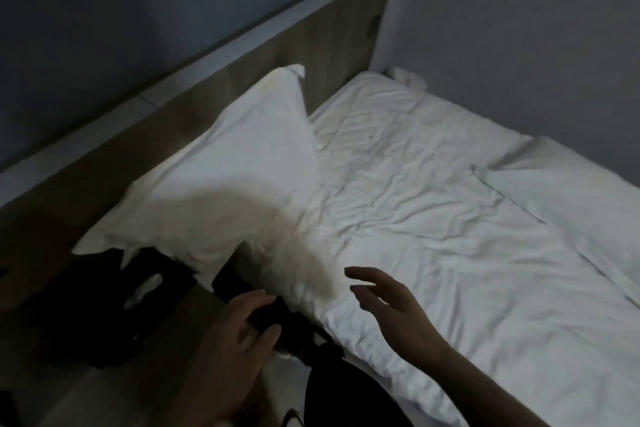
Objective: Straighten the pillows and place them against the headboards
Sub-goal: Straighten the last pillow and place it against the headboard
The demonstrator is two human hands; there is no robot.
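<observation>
both the left hand [242, 326] and right hand [388, 302] hover spread and empty near the white pillow [225, 177] leaning against the wooden headboard [332, 28].

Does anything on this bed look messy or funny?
Yes. The white pillow leans crooked on the wooden headboard, one corner poking up. The white sheet is wrinkled with yellowish stains, and dark things lie under the pillow's edge.

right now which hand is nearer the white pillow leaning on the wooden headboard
Left. The left hand sits just below the white pillow's lower edge; the right hand hovers over the duvet, farther off.
</observation>
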